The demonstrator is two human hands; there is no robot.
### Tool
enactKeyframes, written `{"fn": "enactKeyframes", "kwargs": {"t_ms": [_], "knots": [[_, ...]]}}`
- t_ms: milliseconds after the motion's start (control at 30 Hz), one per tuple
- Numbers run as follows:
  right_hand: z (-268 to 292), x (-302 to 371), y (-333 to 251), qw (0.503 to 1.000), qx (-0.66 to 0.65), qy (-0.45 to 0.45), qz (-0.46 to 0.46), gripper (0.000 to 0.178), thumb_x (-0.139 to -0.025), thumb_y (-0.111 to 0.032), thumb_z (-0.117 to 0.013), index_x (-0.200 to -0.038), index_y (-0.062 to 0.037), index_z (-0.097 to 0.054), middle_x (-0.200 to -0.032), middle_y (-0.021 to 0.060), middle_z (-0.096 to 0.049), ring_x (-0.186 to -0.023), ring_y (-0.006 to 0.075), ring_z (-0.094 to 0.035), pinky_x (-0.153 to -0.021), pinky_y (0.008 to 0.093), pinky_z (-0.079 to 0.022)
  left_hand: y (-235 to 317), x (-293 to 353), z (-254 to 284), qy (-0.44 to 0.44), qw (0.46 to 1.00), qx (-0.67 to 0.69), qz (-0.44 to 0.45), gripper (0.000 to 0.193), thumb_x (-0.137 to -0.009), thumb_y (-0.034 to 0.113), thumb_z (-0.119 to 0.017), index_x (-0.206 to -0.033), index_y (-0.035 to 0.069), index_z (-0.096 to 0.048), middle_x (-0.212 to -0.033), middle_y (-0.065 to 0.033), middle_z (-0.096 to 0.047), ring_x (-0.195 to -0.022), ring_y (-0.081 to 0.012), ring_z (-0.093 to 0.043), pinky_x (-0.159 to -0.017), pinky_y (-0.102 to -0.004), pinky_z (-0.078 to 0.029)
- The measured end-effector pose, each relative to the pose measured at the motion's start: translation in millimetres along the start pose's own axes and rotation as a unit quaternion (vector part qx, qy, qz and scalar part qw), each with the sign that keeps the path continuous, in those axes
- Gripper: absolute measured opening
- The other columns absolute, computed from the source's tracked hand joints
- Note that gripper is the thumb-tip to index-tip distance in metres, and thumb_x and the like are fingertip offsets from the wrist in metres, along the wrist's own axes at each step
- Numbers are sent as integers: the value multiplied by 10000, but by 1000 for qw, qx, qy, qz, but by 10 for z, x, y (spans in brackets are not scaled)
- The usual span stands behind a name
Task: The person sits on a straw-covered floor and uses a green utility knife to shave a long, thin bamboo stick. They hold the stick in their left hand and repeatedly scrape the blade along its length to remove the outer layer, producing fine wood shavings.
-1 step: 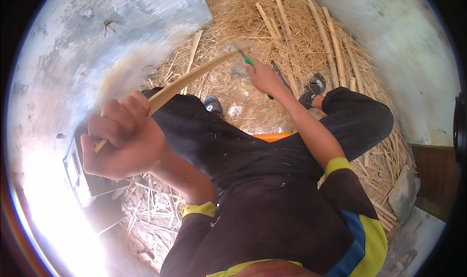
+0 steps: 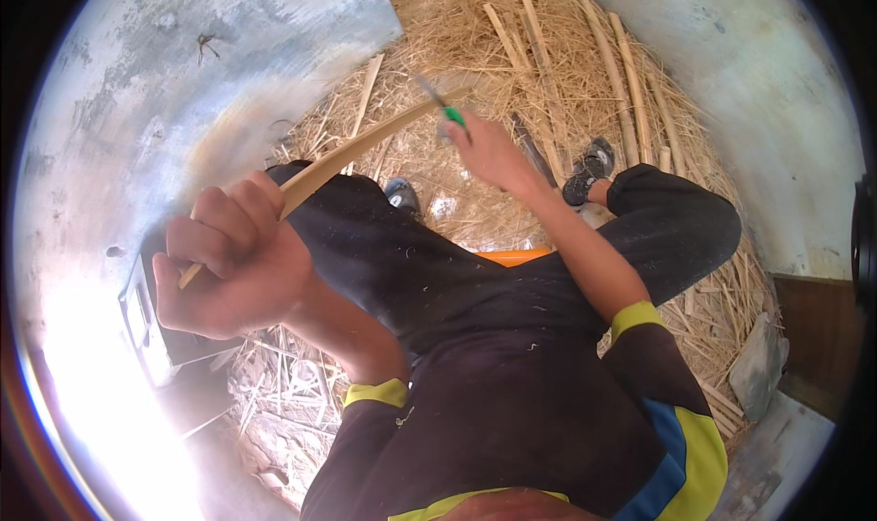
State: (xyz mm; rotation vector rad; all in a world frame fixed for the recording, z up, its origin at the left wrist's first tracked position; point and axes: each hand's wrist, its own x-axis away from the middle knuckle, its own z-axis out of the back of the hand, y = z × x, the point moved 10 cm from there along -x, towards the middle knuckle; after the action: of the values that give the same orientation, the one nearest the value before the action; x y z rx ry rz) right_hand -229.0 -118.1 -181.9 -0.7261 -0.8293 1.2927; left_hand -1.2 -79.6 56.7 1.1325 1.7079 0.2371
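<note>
A long, flat strip of pale wood, perhaps split bamboo (image 2: 365,143), slants across from the left up to the upper middle. Its near end is wrapped in my closed left hand (image 2: 239,260), with a short tip poking out below the fingers. My right hand (image 2: 495,153) is closed around a green-handled knife (image 2: 454,115), slightly blurred. The knife's blade lies across the strip close to its far end; whether it touches the wood I cannot make out.
Shavings (image 2: 429,27) cover the floor around my shoes (image 2: 590,169). Several pale poles (image 2: 607,73) lie at the upper right. Something orange (image 2: 516,257) shows between my legs. Grey-white walls (image 2: 274,37) stand on both sides. A flat stone (image 2: 760,366) leans at the right.
My right hand and the knife have shifted a little to the left, along the strip toward my left hand. The left hand and the strip look almost unmoved.
</note>
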Motion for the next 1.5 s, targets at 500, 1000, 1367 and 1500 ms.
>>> {"fn": "enactKeyframes", "kwargs": {"t_ms": [500,1000,1367,1500], "knots": [[-61,629,-810,968,71,147,188,207,-909,-163,-501,-911,39,-453,-535,232,-528,-495,403,-556,-451,477,-420,-6,68,-297,-65,998,12,-10,393,-835,346,-343,-516,143,-237,-452,16,-159,-397,-94,-88,-440,-295,-148],[-173,397,-510,982,60,113,141,220,-930,-177,-462,-930,43,-457,-521,224,-530,-486,404,-554,-453,476,-428,-8,108,-240,-50,998,23,10,370,-817,330,-349,-517,155,-222,-459,17,-153,-420,-97,-90,-466,-299,-154],[-264,217,-380,978,73,135,143,210,-916,-180,-485,-925,27,-453,-535,243,-538,-516,429,-562,-475,484,-449,57,5,-73,4,1000,13,-28,346,-801,264,-338,-492,140,-244,-446,2,-154,-404,-105,-94,-449,-300,-140],[-185,127,-406,974,111,137,145,221,-922,-182,-474,-923,37,-451,-525,233,-537,-496,415,-561,-462,471,-452,63,16,94,35,999,13,-20,352,-799,275,-345,-492,145,-233,-457,7,-142,-409,-107,-91,-456,-301,-139]]}}
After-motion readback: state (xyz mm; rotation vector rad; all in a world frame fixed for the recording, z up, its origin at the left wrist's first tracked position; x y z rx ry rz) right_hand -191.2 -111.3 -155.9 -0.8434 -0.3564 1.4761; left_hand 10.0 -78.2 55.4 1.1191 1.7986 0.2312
